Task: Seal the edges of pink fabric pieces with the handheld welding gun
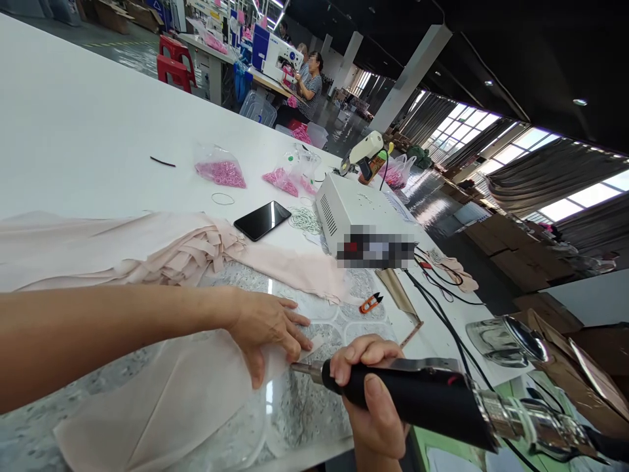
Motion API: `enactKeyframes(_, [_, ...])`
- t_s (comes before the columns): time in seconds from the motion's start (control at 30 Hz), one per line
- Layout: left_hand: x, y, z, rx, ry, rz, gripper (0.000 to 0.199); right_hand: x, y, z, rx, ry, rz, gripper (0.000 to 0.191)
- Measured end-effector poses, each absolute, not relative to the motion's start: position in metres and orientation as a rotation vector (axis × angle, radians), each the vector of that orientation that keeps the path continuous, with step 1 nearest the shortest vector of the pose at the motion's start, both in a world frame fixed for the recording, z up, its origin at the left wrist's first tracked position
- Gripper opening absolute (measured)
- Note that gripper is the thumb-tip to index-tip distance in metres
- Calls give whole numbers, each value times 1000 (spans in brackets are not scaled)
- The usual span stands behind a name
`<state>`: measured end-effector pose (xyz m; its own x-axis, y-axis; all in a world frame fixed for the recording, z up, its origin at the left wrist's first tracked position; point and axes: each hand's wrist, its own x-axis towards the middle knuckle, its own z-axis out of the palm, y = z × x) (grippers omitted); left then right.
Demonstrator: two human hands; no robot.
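My left hand (268,324) lies flat with fingers spread, pressing a pale pink fabric piece (167,406) onto a grey marble-patterned surface (309,413). My right hand (376,419) is wrapped round a thick black corded handheld tool (417,396) with a slim metal tip. That tip meets the narrow end of the fabric, close beside my left fingertips. Behind my left forearm is a layered pile of pale pink fabric (162,249), with one strip (299,269) stretching right. Orange thread snips (371,303) rest past the strip's end.
A phone (263,220), a bundle of pale elastic loops (304,221) and bags of pink pieces (221,172) lie further back. A white box (361,206) with black cables (442,321) stands right, near a glass jar (506,341). A co-worker (309,85) sits at a sewing machine (275,56).
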<state>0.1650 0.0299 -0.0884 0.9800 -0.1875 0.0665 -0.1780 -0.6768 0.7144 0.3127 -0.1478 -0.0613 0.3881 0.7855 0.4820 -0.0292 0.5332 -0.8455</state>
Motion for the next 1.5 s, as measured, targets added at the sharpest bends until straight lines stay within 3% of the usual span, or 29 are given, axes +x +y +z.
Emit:
enactKeyframes(0.4, [164,32,-94,2301,-286,45,34,308,-153,-62,-854,-1026,671,13])
enactKeyframes(1.07, [160,32,-91,2355,-305,28,38,325,-143,-68,-876,-992,461,12])
enactKeyframes(1.33, [146,23,-83,2394,-359,54,10,326,-137,-65,-878,-959,467,13])
enactKeyframes(1.5, [138,21,-82,2387,-347,55,18,327,-135,-64,-898,-950,442,15])
